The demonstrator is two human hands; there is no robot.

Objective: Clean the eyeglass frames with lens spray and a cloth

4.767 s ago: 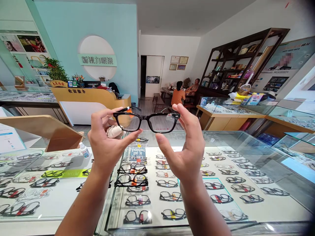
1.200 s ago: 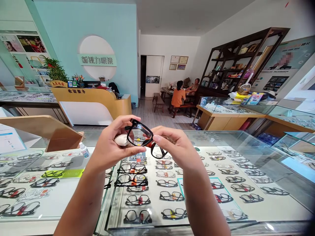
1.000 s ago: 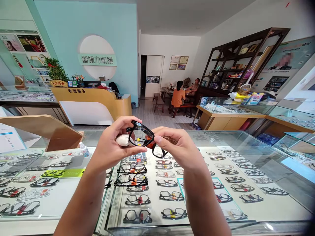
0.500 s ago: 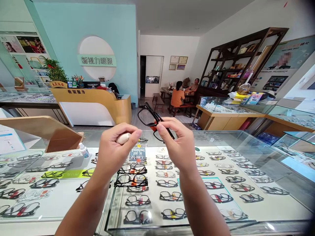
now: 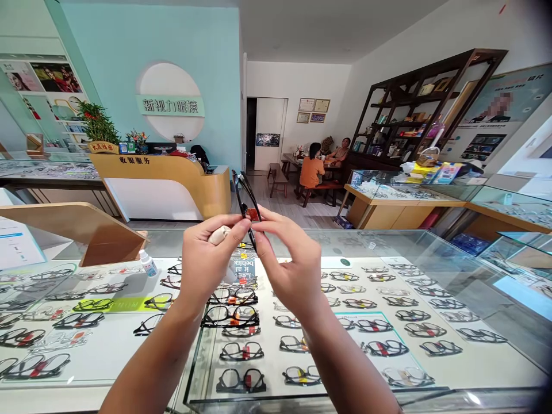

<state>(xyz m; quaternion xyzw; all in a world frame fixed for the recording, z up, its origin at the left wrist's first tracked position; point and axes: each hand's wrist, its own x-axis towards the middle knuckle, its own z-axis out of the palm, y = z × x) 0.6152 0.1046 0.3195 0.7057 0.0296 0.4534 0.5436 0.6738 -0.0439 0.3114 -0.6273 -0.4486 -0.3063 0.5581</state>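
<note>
Since the frame half a second earlier, the black, glossy, plastic-looking eyeglasses [image 5: 249, 190] had been shifted left and turned nearly edge-on, and the two hands had been brought together. The glasses were held up over the glass-topped display case [image 5: 267, 405], tilted, with a small red tag [image 5: 253, 214] showing near the middle. Judged light and fairly stiff, slick on the rims, fragile at lenses and hinges; best taken by rim edge or bridge, lenses left untouched. By the right hand [image 5: 291, 261], the frame's lower part was pinched lightly between thumb and fingers, with little gap left. The left hand's [image 5: 204, 256] fingers were curled around a crumpled white cloth-like bundle [image 5: 219, 234], its thumb tip set against the frame near the tag; whether the frame was pinched there too could not be told.
</note>
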